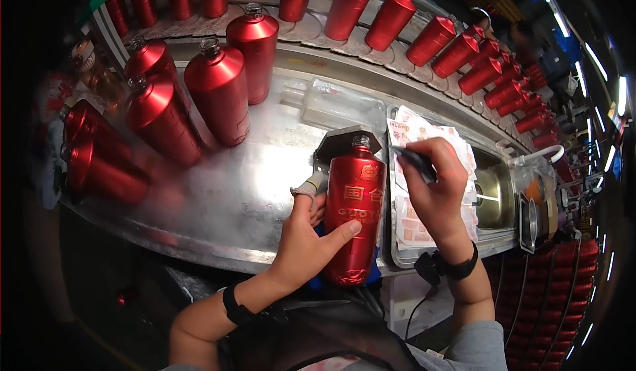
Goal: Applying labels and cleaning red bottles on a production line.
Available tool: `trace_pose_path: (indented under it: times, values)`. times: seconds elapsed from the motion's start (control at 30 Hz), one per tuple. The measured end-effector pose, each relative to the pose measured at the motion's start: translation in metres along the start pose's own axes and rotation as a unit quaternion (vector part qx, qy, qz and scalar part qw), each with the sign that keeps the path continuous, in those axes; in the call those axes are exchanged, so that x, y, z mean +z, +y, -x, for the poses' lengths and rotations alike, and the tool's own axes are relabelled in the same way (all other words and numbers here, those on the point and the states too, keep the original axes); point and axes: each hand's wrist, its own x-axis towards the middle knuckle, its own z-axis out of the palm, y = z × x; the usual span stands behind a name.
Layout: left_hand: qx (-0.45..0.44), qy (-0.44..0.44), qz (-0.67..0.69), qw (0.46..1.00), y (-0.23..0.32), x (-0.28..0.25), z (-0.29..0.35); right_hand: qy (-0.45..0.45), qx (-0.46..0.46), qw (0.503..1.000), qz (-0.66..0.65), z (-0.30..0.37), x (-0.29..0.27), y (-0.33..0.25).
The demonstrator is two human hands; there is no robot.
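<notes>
A metallic red bottle (358, 238) with gold print and an open glass neck lies tilted in front of me, its neck pointing away. My left hand (301, 238) grips it from the left, thumb across the lower front; a pale cover sits on one finger. Behind the bottle's neck is a dark angular block (329, 144). To the right of the bottle, my right hand (437, 179) is closed around a small dark flat tool (417, 162), whose exact kind I cannot make out. It hovers above printed label sheets (404, 222) in a metal tray.
Several red bottles (218, 96) stand on the steel table (258, 205) at left. A curved conveyor (298, 33) carries more along the far side. A clear plastic box (344, 103) sits behind my bottle. At right are a sink basin (493, 195) and a white faucet (546, 152).
</notes>
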Motion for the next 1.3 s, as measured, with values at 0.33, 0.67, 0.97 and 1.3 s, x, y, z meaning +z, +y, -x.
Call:
trace_pose_path:
  times: [0.33,0.67,0.97,1.3]
  values:
    - [-0.050,-0.011,0.154,0.987,0.004,-0.019,-0.003,-0.123,-0.076,0.984,-0.101,0.033,-0.008,-0.055]
    - [-0.021,-0.008,0.129,0.991,0.012,-0.018,0.001,-0.131,0.000,0.988,-0.084,0.000,0.015,-0.035]
    - [-0.023,0.009,0.108,0.994,0.005,-0.018,0.000,-0.103,-0.057,0.993,-0.023,-0.034,0.028,-0.027]
    - [-0.043,0.012,0.132,0.990,0.000,-0.029,-0.011,-0.158,-0.171,0.969,-0.085,0.022,0.022,-0.042]
